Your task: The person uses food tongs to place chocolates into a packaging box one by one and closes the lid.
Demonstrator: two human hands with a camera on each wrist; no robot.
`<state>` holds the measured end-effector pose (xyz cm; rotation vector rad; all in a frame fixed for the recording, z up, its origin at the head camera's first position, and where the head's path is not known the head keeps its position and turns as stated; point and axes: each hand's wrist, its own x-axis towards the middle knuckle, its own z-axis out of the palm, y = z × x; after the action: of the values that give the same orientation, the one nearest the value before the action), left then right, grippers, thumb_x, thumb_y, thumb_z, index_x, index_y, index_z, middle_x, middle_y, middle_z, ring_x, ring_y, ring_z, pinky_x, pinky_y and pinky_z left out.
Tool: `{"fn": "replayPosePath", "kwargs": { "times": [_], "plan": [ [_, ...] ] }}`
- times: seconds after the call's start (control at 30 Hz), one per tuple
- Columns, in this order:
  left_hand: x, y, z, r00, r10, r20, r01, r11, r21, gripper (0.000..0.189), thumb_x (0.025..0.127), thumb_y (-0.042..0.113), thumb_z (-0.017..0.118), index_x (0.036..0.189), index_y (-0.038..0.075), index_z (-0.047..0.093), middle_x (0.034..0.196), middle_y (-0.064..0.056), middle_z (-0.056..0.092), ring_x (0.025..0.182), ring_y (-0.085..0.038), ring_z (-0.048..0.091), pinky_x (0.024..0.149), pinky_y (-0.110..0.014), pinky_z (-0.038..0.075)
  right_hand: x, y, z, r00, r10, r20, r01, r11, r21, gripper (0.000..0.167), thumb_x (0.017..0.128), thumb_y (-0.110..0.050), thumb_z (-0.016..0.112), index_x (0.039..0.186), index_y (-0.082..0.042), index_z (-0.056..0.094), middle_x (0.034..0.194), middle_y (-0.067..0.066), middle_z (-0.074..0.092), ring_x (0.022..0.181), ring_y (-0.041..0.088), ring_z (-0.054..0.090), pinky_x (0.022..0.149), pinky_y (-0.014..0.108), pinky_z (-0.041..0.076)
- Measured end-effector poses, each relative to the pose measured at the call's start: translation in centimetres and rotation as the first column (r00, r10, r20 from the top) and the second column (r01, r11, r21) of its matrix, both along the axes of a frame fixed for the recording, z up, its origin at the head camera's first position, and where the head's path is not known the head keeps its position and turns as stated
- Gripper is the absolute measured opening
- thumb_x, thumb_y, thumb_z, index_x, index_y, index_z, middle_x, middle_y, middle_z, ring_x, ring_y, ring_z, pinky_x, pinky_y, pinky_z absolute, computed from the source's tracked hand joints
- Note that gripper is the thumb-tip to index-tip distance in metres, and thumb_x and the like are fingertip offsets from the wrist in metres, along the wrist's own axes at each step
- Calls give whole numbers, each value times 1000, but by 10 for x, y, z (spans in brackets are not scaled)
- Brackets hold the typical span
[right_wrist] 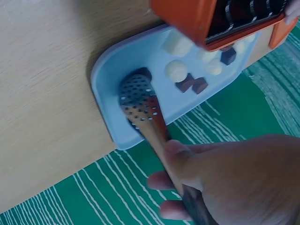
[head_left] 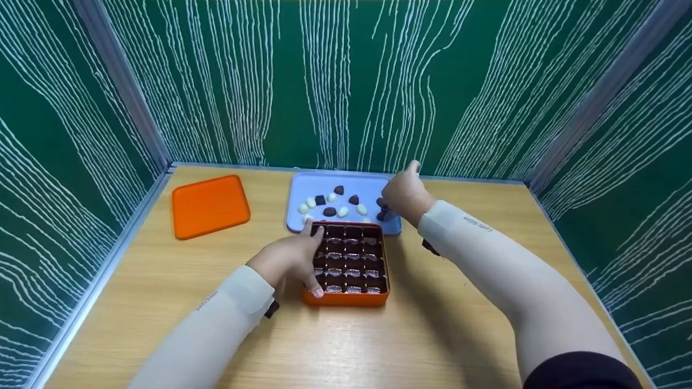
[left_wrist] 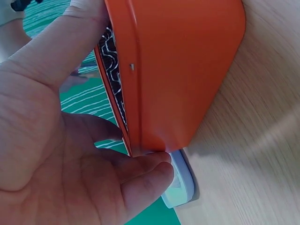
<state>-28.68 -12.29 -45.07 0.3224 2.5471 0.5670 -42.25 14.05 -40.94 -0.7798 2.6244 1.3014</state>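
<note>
My left hand grips the left side of an orange box, thumb at the near corner and fingers at the far one. A dark brown, glossy divided insert fills the box. In the left wrist view, the fingertips press against the orange wall. My right hand is over the right end of a pale blue tray. It holds a perforated metal spoon by the handle, its head low over the tray beside a dark chocolate.
Several white chocolates and dark chocolates lie scattered on the tray. An orange lid lies on the wooden table at the left. Green walls with white lines stand behind and at both sides.
</note>
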Motion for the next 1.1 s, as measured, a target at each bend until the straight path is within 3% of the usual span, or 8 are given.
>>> {"fn": "replayPosePath", "kwargs": {
  "times": [0.27, 0.53, 0.67, 0.73, 0.8, 0.9, 1.0, 1.1],
  "plan": [
    [1, 0, 0, 1000, -12, -2, 12, 1000, -11, 157, 70, 38, 109, 184, 17, 3, 190, -16, -18, 158, -46, 53, 117, -52, 60, 5, 0, 2, 1000, -12, 3, 12, 1000, -17, 19, 112, -16, 67, 110, -6, 83, 77, 9, 75, 86, 32, 79, 115, 72, 58],
    [3, 3, -1, 1000, -3, -1, 3, 1000, 6, 157, 69, 37, 110, 184, 18, 4, 191, -16, -17, 164, -48, 45, 124, -56, 55, 8, 5, 2, 999, -22, 34, 22, 1000, 0, 16, 110, -16, 72, 119, -7, 82, 90, 12, 82, 97, 36, 83, 118, 69, 57],
    [2, 3, -2, 1000, -1, 4, 1, 1000, 13, 157, 69, 36, 110, 184, 18, 4, 190, -15, -18, 164, -48, 45, 125, -56, 54, 13, 11, 11, 999, -12, 37, 14, 999, -43, 13, 110, -11, 70, 106, -8, 82, 80, 7, 77, 86, 29, 79, 116, 64, 61],
    [2, 3, -2, 1000, -4, 3, 4, 1000, 13, 156, 70, 36, 110, 184, 18, 4, 190, -16, -18, 164, -49, 45, 125, -57, 54, 18, 13, 19, 1000, 7, 23, -6, 997, -74, 21, 111, -10, 70, 92, -8, 79, 69, 3, 67, 73, 22, 71, 106, 55, 67],
    [1, 3, -1, 1000, -1, 6, 1, 1000, 15, 156, 70, 36, 110, 184, 19, 4, 190, -14, -19, 164, -49, 45, 125, -57, 54, 27, 14, 29, 999, 42, -1, -42, 994, -105, 30, 110, -8, 70, 80, -10, 72, 63, -1, 56, 63, 17, 58, 87, 42, 68],
    [1, 3, 0, 1000, 8, 16, -8, 1000, 13, 156, 71, 36, 109, 184, 21, 4, 190, -12, -19, 163, -49, 46, 122, -57, 57, 44, 10, 45, 993, 115, -33, -119, 983, -139, 37, 110, -7, 69, 73, -12, 67, 60, -2, 50, 56, 14, 48, 60, 30, 54],
    [2, 2, 2, 1000, 16, 24, -17, 1000, 10, 156, 71, 34, 109, 184, 22, 3, 190, -11, -20, 162, -49, 48, 120, -55, 59, 61, 0, 57, 983, 178, -42, -182, 972, -146, 41, 112, -12, 70, 72, -12, 65, 60, -3, 50, 54, 12, 45, 51, 27, 44],
    [2, 0, 1, 1000, 3, 8, -3, 1000, -3, 157, 71, 36, 110, 184, 20, 3, 190, -14, -20, 162, -48, 47, 126, -56, 54, 73, -15, 60, 974, 223, -34, -226, 965, -132, 47, 113, -11, 66, 67, -14, 56, 59, -5, 44, 54, 10, 39, 50, 24, 39]
  ]
}}
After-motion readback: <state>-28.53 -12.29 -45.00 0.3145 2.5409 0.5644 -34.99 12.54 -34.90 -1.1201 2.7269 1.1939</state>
